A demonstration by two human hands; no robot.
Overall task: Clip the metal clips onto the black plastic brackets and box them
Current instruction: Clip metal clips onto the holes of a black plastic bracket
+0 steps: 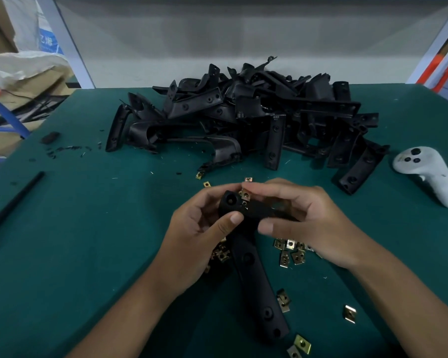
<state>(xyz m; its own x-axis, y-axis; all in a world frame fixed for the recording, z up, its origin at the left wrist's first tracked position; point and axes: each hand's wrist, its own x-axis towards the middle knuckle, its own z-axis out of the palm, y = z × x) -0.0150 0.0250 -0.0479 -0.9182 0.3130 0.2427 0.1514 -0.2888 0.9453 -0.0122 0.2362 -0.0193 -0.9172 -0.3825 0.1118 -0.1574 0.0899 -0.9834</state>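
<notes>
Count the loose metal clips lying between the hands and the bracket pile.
3: one clip at the edge of the pile, one just nearer, one above the right hand. Others may hide under the pile.

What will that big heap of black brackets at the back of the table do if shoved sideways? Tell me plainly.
The heap of black brackets would probably slump rather than slide as one: pieces lie loosely crossed, some leaning on edge. Each looks like stiff moulded plastic, so likely light and rigid. On the green mat, the bottom ones may drag while the top ones tumble.
</notes>
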